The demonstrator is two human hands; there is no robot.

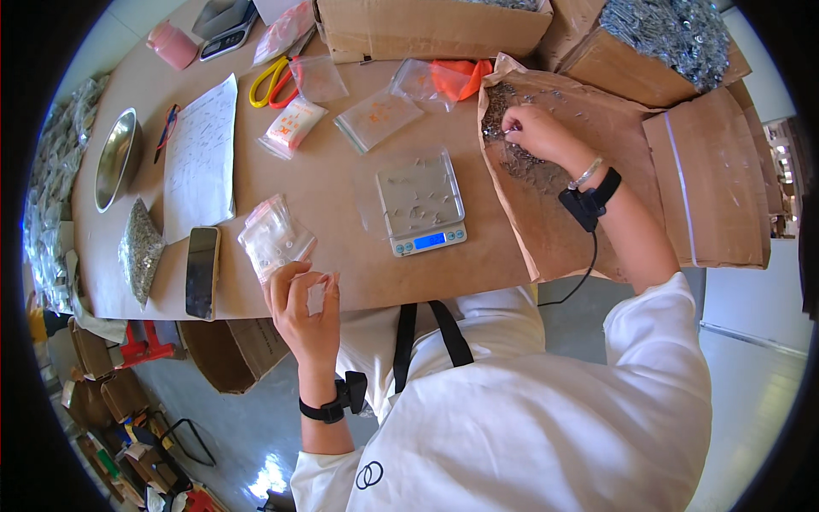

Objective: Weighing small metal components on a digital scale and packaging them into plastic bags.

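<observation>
Screws [503,102] lie heaped along the left side of the cardboard box [618,141], right at the fingertips of my right grip [542,136], their long axes pointing every way. I see those fingertips bunched together, but cannot tell whether they pinch one. The digital scale [431,245] sits left of them, nearer the body. My left grip [305,317], beside the plastic bags [277,239], is farther off, curled; pinching or not, I cannot tell.
</observation>
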